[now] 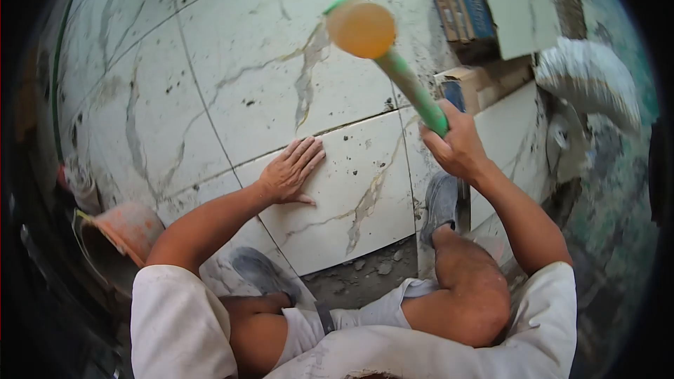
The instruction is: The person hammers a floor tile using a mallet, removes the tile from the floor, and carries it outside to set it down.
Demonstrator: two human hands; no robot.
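My left hand (293, 171) lies flat on a white marbled tile (351, 189), fingers slightly spread near the tile's far edge. In my right hand (456, 142) is the green handle of a mallet (361, 28). The mallet's orange-yellow head is raised over the tiled floor, ahead and to the right of my left hand. Along the far side of the tile runs a dark joint, with another large marbled tile (267, 70) beyond it. Rough grey mortar (368, 274) shows at the tile's near edge, between my legs. Small dark crumbs dot the tiles.
An orange bucket (130, 231) lies tipped at the left. Cardboard boxes (456, 0) and a leaning tile (519, 7) stand at the upper right, near a white sack (586, 81). My shoes (441, 203) flank the tile.
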